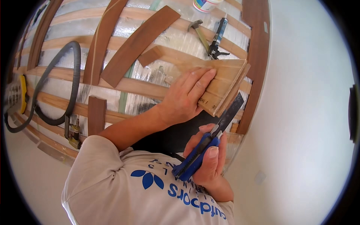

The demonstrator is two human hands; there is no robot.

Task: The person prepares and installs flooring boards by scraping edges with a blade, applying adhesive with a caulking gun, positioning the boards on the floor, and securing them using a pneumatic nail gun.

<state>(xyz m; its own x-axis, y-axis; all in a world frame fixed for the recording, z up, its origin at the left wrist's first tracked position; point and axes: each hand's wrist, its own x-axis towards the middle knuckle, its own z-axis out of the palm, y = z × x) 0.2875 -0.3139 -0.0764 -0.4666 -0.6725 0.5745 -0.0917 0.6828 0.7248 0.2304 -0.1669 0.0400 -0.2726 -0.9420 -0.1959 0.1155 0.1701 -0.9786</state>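
**L hand (183,92) gripping wood plank (225,77), R hand (212,161) gripping knife (198,152)**

The plank is sitting up in front of the chest, w/ its pale side showing. L fingers are lying bent over that side, holding on; can't tell what the thumb is doing, b/c it's hiding.

R fingers are closing round the knife's blue handle, w/ the thumb pressing on it. The wide dark blade (231,110) is pointing up & away, just beside the plank's R end; can't tell if they're touching.

Past the plank, a hammer (203,39) & a caulking gun (220,32) are lying side by side on the floor, w/ a white bucket (207,4) standing nr the top.

Over on the L, long brown boards (140,47) are lying across pale wood strips (146,87), & shiny silver sheet (103,95) is showing btwn the strips. A gray hose (76,71) is looping about, & a short brown board (96,115) is lying nr the L arm.

A white wall (307,93) is filling the R side.
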